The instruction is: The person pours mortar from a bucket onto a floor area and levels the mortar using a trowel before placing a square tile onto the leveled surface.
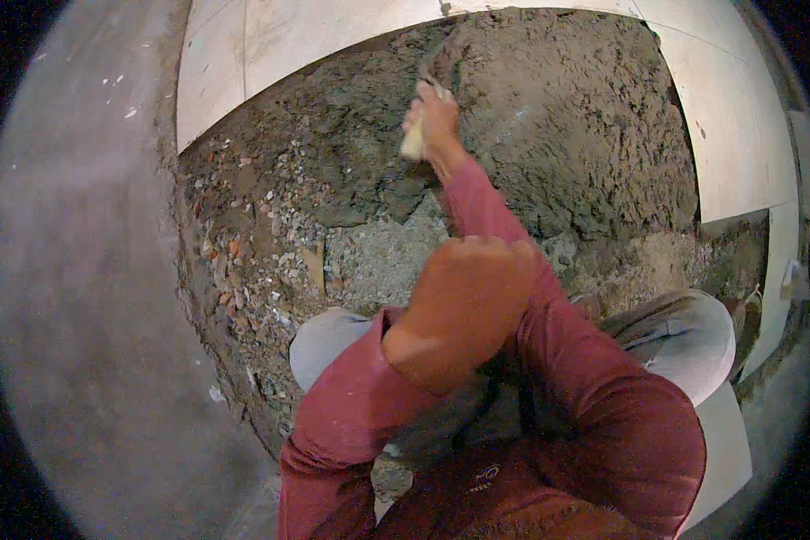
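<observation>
My right hand (434, 121), stretched out toward the top of the bed of wet grey-brown mortar (567, 117), is closed on a pale yellowish tool (413, 142). The tool's far end is hard to make out against the mortar. My left hand (459, 301) is curled into a fist nearer my body, over or against my right sleeve, with its fingertips hidden; I cannot make out what, if anything, it holds. Loose gravel and broken red bits (234, 252) lie in the lower left of the bed, beside a patch of paler grey rubble (382, 256).
Large pale tiles (288, 36) border the mortar along the top, and more (729, 135) run down the right side. A smooth grey floor (72, 270) extends along the left, with a rough broken edge. My bent knees (684, 333) are at the lower part of the bed.
</observation>
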`<action>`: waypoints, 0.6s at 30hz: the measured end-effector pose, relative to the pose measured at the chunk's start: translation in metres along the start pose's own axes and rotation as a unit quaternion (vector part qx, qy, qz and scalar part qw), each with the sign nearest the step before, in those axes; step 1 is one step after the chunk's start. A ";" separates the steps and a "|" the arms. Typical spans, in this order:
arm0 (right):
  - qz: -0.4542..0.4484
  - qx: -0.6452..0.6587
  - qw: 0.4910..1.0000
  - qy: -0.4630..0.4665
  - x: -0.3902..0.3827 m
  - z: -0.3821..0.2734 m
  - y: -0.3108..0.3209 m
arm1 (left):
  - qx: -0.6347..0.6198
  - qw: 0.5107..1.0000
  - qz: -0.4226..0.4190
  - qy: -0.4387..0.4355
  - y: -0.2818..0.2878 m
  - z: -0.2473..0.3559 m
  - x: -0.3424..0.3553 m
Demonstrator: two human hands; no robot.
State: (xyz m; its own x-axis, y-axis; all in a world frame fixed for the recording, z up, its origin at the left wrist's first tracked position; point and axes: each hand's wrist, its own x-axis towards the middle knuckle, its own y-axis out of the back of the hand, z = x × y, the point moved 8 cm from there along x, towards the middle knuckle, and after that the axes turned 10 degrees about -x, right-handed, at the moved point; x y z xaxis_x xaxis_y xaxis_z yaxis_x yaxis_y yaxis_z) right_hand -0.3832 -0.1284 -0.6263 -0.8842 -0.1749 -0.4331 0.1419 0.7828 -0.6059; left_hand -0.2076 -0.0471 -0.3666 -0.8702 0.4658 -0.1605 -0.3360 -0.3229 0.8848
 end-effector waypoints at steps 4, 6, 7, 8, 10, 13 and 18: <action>0.098 0.015 0.995 -0.008 -0.096 0.012 0.041 | 0.028 0.997 -0.056 0.049 0.000 -0.013 -0.015; 0.184 0.003 0.983 0.018 -0.125 0.009 0.061 | 0.029 0.997 -0.061 0.043 -0.005 -0.010 -0.009; 0.224 0.001 0.974 0.029 -0.133 0.008 0.065 | 0.014 0.998 -0.057 0.038 -0.005 -0.007 -0.007; 0.174 0.009 0.984 0.027 -0.125 0.017 0.059 | 0.000 0.998 -0.054 0.034 -0.005 -0.004 -0.007; 0.071 -0.026 0.997 -0.012 -0.107 0.025 0.026 | -0.028 0.997 -0.072 0.003 -0.008 0.003 -0.004; -0.023 -0.020 1.000 0.004 -0.049 0.018 -0.006 | -0.046 0.995 -0.080 -0.037 -0.010 0.021 0.003; 0.085 0.022 0.996 -0.034 -0.090 0.045 0.045 | -0.064 0.995 -0.042 -0.062 -0.007 0.002 -0.011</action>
State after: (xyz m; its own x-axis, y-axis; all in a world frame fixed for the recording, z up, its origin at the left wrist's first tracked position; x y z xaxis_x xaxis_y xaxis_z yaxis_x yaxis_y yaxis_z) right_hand -0.2777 -0.1039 -0.6446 -0.8142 -0.0833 -0.5746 0.3070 0.7782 -0.5479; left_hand -0.1948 -0.0487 -0.3697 -0.7886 0.5912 -0.1692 -0.4554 -0.3767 0.8066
